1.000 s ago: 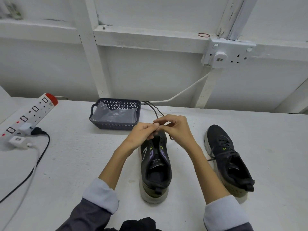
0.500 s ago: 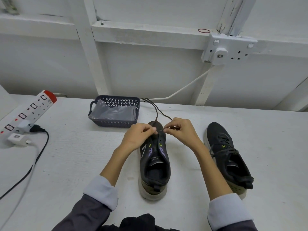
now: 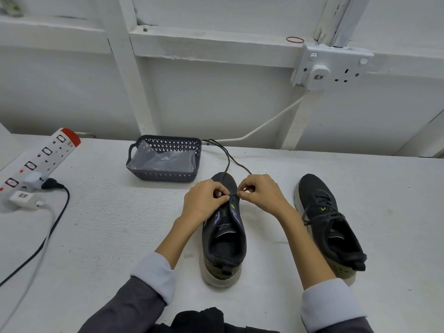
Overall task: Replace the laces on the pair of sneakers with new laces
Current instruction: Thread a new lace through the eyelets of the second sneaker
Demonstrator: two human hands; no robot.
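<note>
Both hands, left hand and right hand, pinch the dark lace over the near sneaker forefoot, fingertips almost touching.

On the white worktop we see a dark perforated basket lined with clear plastic. At far left lies a power strip with a black plug in it and a white adapter beside it. A wall socket sits above, with a red rubber band near it.

Both hands met over the near sneaker: the left hand and right hand pinched a dark lace at its front eyelets; the laced sneaker stood just right.
</note>
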